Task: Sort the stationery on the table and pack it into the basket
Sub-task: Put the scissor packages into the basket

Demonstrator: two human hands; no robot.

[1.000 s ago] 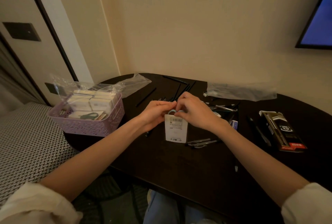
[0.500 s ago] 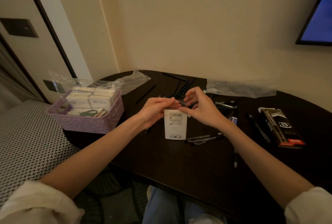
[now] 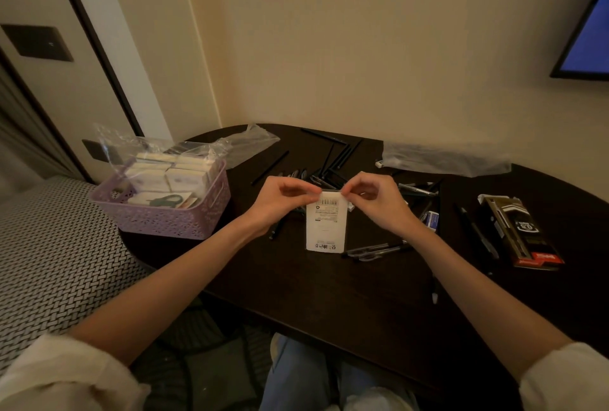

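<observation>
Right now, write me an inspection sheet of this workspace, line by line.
Surface: dark oval table, against the wall.
Job's things: white card pack held upright above the table; purple basket at the left edge, with white boxes inside; black pens scattered behind the hands; black pen box at right.
Clutter: clear plastic bags at the back.
Grips: left hand and right hand each pinch a top corner of the pack.
Cables: nothing seen.
Surroundings: screen on the wall, patterned seat at left.
</observation>
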